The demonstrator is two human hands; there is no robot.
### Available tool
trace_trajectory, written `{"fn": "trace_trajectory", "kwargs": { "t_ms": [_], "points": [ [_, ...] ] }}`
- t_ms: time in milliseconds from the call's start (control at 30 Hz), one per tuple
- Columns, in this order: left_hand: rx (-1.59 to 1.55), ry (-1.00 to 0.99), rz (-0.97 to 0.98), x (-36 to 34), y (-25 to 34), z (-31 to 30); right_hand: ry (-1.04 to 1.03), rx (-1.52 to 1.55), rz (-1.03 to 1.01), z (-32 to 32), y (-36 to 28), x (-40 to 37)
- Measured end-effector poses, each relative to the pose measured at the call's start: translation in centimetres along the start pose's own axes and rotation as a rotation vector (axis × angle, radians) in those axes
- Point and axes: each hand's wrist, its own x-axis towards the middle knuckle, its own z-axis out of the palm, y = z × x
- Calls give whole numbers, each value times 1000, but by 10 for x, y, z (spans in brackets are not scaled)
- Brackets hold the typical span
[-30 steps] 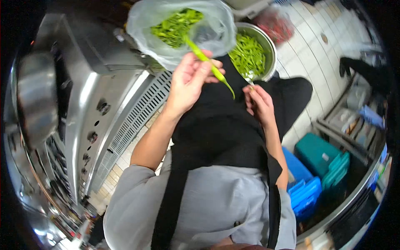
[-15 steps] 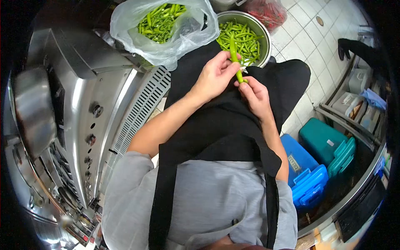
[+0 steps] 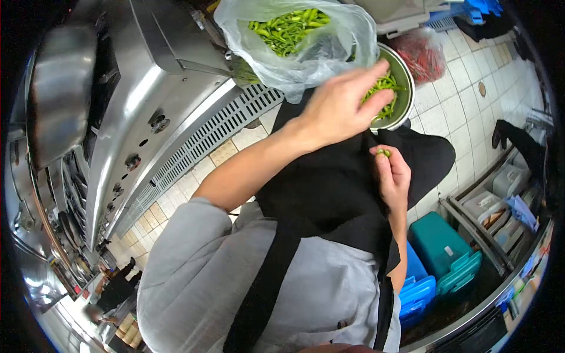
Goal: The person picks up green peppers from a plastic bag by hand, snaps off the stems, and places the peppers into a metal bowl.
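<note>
My left hand [image 3: 347, 109], blurred by motion, reaches over the near side of a steel bowl [image 3: 410, 88] with its thumb and fingers apart; I see nothing held in it. Green chilies [image 3: 387, 105] lie in the bowl, partly hidden behind that hand. Above my lap, my right hand [image 3: 393, 170] is closed, pinching a small green chili stem end [image 3: 384, 152] between thumb and fingers. To the left of the bowl, a clear plastic bag [image 3: 294, 73] stands open with many more green chilies [image 3: 288, 32] inside.
Beyond the bowl sits a bag of red chilies [image 3: 419, 56] on the tiled floor [image 3: 435, 120]. A steel stove [image 3: 147, 88] runs along the left. Blue [image 3: 418, 288] and teal bins [image 3: 438, 241] stand at the right. Another person [image 3: 118, 291] is at lower left.
The long green chili held between both hands is gone from them. My left hand has moved away to the bowl, and my right hand has drawn back with a green stem end. The view has shifted.
</note>
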Motion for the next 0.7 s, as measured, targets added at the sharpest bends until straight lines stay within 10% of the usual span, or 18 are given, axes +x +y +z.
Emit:
{"fn": "trace_trajectory", "kwargs": {
  "t_ms": [67,267,400,533,633,700],
  "points": [
    [276,45,183,3,-25,-43,-92,56,112,-1,-17,11],
    [673,-242,-98,-44,-107,-77,-324,-80,18,53,-84,94],
    [595,-456,-125,-43,-51,-96,-419,-218,-435,110,-97,164],
    [563,-339,-27,-37,-8,-110,-487,-466,-154,148,-116,212],
    [589,-379,-66,-28,-5,-120,-434,-681,-716,160,-93,240],
    [590,-423,-133,-19,-9,-127,-415,-726,-722,153,-89,248]
  ]
}}
